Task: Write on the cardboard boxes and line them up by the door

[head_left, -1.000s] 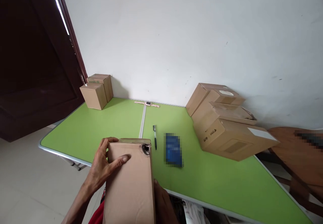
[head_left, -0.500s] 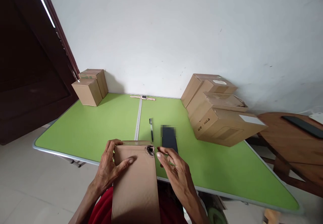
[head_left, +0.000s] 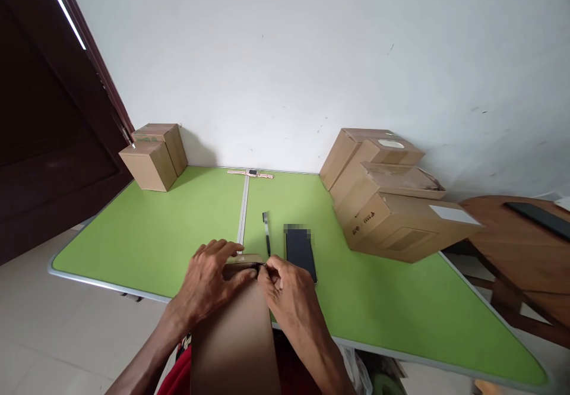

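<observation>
A brown cardboard box [head_left: 234,341] lies lengthwise in front of me, its far end at the table's near side. At that end a dark gap shows along the top edge. My left hand [head_left: 214,279] is curled over the far left corner, its thumb on the top face close to the gap. The fingers of my right hand [head_left: 285,285] are pinched at the far right corner, on the cardboard edge. Just beyond the box lie a pen [head_left: 266,233] and a black phone [head_left: 300,255].
Two small cardboard boxes [head_left: 149,163] stand at the back left of the green table [head_left: 205,205]. Several larger cartons [head_left: 414,226] are stacked at the right. A pink-strapped watch [head_left: 253,173] lies by the wall. Beside the table is a wooden stool [head_left: 512,252] with a dark flat object.
My right hand has moved left onto the box's torn corner and closed there. My left hand has slid right along the far edge, where a gap now shows.
</observation>
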The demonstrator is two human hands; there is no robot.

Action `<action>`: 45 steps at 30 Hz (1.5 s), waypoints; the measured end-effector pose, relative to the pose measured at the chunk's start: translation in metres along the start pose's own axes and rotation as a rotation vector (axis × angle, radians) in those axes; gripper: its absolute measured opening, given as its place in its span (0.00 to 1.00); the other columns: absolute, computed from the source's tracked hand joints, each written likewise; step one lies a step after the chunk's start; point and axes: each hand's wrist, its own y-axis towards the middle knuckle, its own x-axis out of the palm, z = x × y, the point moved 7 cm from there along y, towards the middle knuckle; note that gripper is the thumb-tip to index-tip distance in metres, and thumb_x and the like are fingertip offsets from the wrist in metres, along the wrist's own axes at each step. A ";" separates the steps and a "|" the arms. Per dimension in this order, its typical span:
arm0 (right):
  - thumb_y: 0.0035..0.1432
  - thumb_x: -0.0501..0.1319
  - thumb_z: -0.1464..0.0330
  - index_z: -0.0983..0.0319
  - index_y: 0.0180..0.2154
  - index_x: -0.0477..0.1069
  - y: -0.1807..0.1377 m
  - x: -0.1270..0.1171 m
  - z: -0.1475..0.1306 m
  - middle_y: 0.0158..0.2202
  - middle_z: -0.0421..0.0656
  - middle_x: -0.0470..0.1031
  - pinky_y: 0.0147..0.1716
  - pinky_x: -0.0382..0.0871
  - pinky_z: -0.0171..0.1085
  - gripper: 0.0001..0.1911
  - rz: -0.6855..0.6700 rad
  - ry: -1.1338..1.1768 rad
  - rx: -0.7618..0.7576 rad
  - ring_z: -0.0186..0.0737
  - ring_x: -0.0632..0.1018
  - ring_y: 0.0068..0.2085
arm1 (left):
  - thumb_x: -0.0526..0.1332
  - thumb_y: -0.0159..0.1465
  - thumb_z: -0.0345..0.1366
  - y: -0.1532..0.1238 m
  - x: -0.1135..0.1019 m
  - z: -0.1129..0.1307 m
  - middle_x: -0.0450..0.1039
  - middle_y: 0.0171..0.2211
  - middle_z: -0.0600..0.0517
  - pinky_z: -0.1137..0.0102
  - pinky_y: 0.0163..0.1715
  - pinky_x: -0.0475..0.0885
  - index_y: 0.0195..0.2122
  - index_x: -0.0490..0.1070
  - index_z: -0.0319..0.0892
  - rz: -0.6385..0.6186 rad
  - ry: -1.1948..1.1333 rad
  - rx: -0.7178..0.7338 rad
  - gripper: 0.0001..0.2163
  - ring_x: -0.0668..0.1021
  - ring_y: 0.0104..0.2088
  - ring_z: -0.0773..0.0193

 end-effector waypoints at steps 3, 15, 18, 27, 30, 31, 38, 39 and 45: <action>0.71 0.50 0.65 0.54 0.27 0.52 -0.005 -0.002 -0.001 0.24 0.39 0.67 0.25 0.58 0.36 0.17 0.024 0.011 -0.036 0.38 0.67 0.24 | 0.63 0.71 0.46 0.010 0.009 0.011 0.83 0.45 0.48 0.62 0.41 0.72 0.48 0.82 0.48 -0.083 -0.073 0.008 0.12 0.83 0.42 0.53; 0.71 0.53 0.74 0.62 0.47 0.77 0.000 0.005 -0.005 0.42 0.49 0.82 0.41 0.74 0.42 0.14 -0.054 -0.074 -0.129 0.50 0.84 0.41 | 0.63 0.62 0.34 0.010 0.017 0.012 0.79 0.31 0.52 0.70 0.28 0.60 0.29 0.78 0.45 0.000 0.060 -0.193 0.06 0.78 0.29 0.62; 0.70 0.53 0.76 0.62 0.47 0.79 0.002 0.008 -0.010 0.43 0.49 0.82 0.41 0.74 0.42 0.16 -0.125 -0.130 -0.118 0.50 0.84 0.42 | 0.62 0.62 0.33 0.006 0.020 0.013 0.77 0.29 0.52 0.70 0.27 0.61 0.29 0.78 0.44 0.025 0.085 -0.147 0.06 0.76 0.27 0.63; 0.76 0.52 0.55 0.61 0.61 0.72 -0.004 0.003 0.024 0.48 0.50 0.83 0.46 0.76 0.42 0.24 -0.150 0.234 0.038 0.47 0.84 0.44 | 0.61 0.72 0.43 -0.007 0.008 0.006 0.84 0.40 0.47 0.67 0.33 0.74 0.46 0.83 0.47 -0.041 -0.005 -0.009 0.12 0.84 0.35 0.56; 0.74 0.54 0.52 0.66 0.57 0.73 -0.002 -0.004 0.077 0.48 0.56 0.82 0.46 0.76 0.48 0.26 -0.011 0.058 0.196 0.54 0.84 0.46 | 0.61 0.73 0.44 -0.006 -0.001 0.002 0.84 0.51 0.47 0.64 0.45 0.78 0.59 0.80 0.52 -0.189 -0.119 0.064 0.16 0.85 0.46 0.53; 0.73 0.56 0.54 0.67 0.56 0.74 0.000 -0.007 0.092 0.50 0.58 0.81 0.46 0.76 0.50 0.25 0.038 -0.062 0.239 0.58 0.83 0.48 | 0.62 0.73 0.42 -0.005 -0.003 0.000 0.84 0.53 0.48 0.64 0.48 0.78 0.60 0.79 0.54 -0.229 -0.147 0.085 0.16 0.85 0.48 0.53; 0.73 0.60 0.64 0.67 0.55 0.75 0.042 0.007 0.095 0.53 0.58 0.79 0.51 0.74 0.44 0.17 -0.020 -0.278 0.301 0.55 0.80 0.55 | 0.68 0.68 0.36 0.009 -0.009 -0.015 0.85 0.52 0.52 0.69 0.46 0.78 0.59 0.81 0.50 -0.370 -0.246 0.088 0.18 0.86 0.47 0.57; 0.73 0.60 0.64 0.66 0.53 0.76 0.052 0.015 0.089 0.51 0.56 0.80 0.49 0.74 0.44 0.14 -0.062 -0.266 0.298 0.53 0.81 0.53 | 0.68 0.67 0.36 0.009 -0.008 -0.016 0.85 0.52 0.52 0.69 0.46 0.78 0.60 0.80 0.50 -0.381 -0.260 0.078 0.19 0.86 0.48 0.57; 0.70 0.66 0.61 0.62 0.53 0.75 0.100 0.058 0.092 0.53 0.47 0.79 0.50 0.79 0.50 0.16 -0.212 -0.170 0.443 0.46 0.82 0.49 | 0.68 0.68 0.36 0.001 -0.008 -0.020 0.85 0.53 0.54 0.67 0.51 0.76 0.59 0.80 0.52 -0.336 -0.249 0.021 0.18 0.85 0.51 0.56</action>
